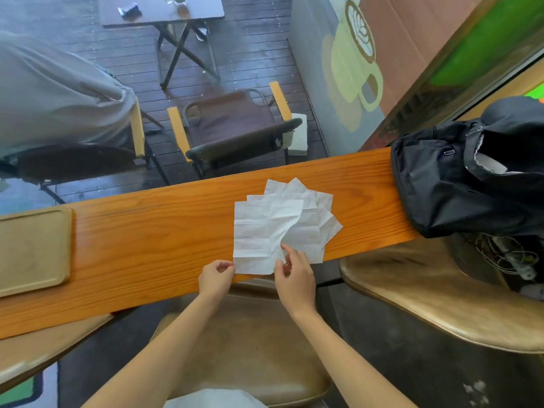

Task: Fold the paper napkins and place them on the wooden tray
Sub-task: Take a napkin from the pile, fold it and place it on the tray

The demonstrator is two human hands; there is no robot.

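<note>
Several creased white paper napkins (282, 225) lie fanned out and unfolded on the orange wooden counter (147, 240), right of its middle. The top napkin (259, 234) reaches the counter's near edge. My left hand (216, 278) pinches its near left corner. My right hand (294, 275) pinches its near right corner, fingers curled over the paper. The wooden tray (32, 251) rests on the counter at the far left, with nothing on it.
A black backpack (471, 178) sits on the counter's right end. Tan padded seats (426, 298) stand below the counter's near side. Beyond the counter are folding chairs (232, 128), a person in grey at the left and a small table (162, 10).
</note>
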